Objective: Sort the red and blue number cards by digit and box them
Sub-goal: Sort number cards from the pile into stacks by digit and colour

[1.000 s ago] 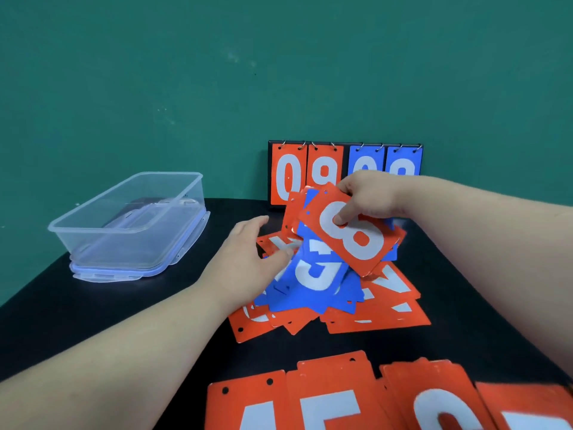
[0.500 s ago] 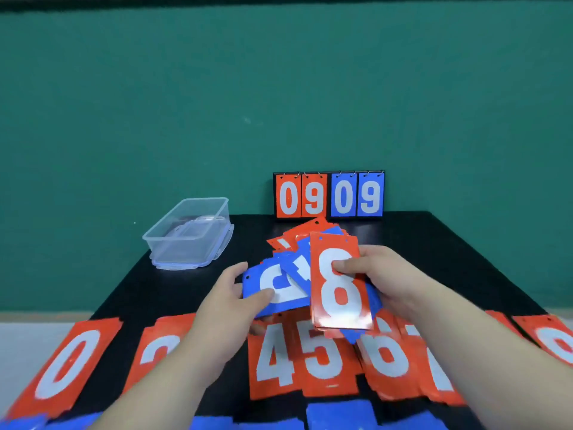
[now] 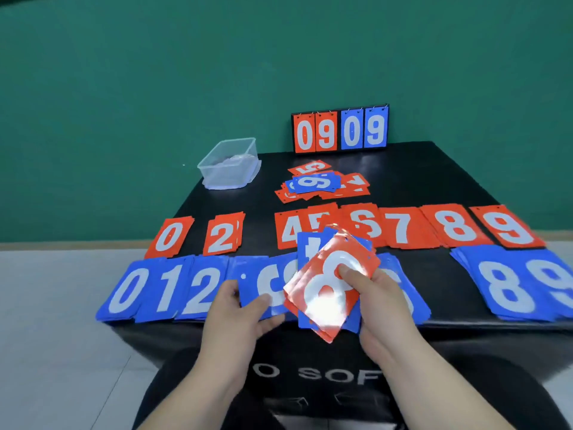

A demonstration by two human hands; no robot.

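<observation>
My right hand [image 3: 376, 301] grips a fan of cards with a red 8 card [image 3: 325, 293] on top and blue cards behind it, thumb pressed on the face. My left hand [image 3: 240, 308] holds a blue card [image 3: 263, 287] by its lower edge, just left of the fan. A row of red card stacks [image 3: 400, 229] runs 0 to 9 across the black table, with a row of blue card stacks [image 3: 167, 290] in front of it. A mixed unsorted pile [image 3: 319, 183] lies further back. The clear plastic box [image 3: 229, 164] stands at the back left.
A flip scoreboard [image 3: 340, 130] reading 0909 stands at the table's [image 3: 434, 181] far edge against the green wall. Blue 8 and 9 stacks [image 3: 521, 287] lie at the front right. The table's front edge is just under my hands.
Both hands have drawn back from the middle pile toward the table's front edge, carrying the red 8 and blue cards. The view has pulled back, showing the sorted rows.
</observation>
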